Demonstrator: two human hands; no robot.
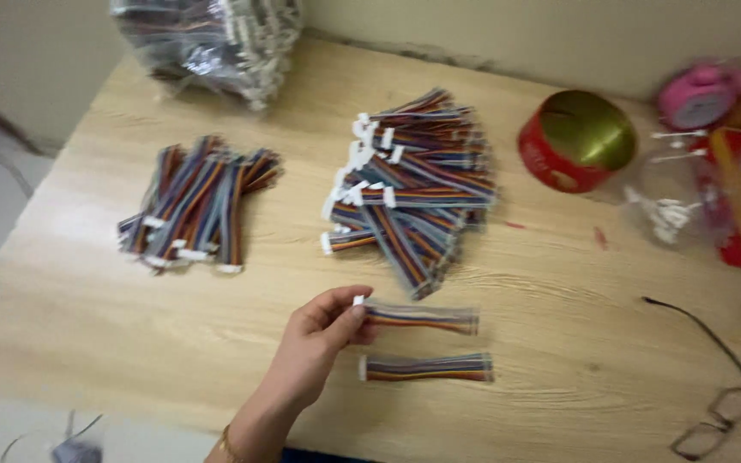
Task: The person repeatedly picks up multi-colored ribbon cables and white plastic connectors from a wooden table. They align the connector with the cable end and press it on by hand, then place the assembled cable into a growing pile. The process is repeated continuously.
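The left hand (323, 330) reaches in from the near edge of the desk (87, 300), its fingers pinched shut on the white connector end of a short rainbow ribbon cable (422, 318), which stretches away to the hand's right. A second ribbon cable (426, 368) lies flat just below it, nearer the person. The right hand is out of view. The grip looks light and only at the tip, so the cable could slip or twist loose, or its free end could nudge the second cable out of line. Beyond the hand sits a fanned cable pile (413, 184), with a smaller cable stack (199, 206) up to its left. The desk is pale wood grain against a plain cream wall.
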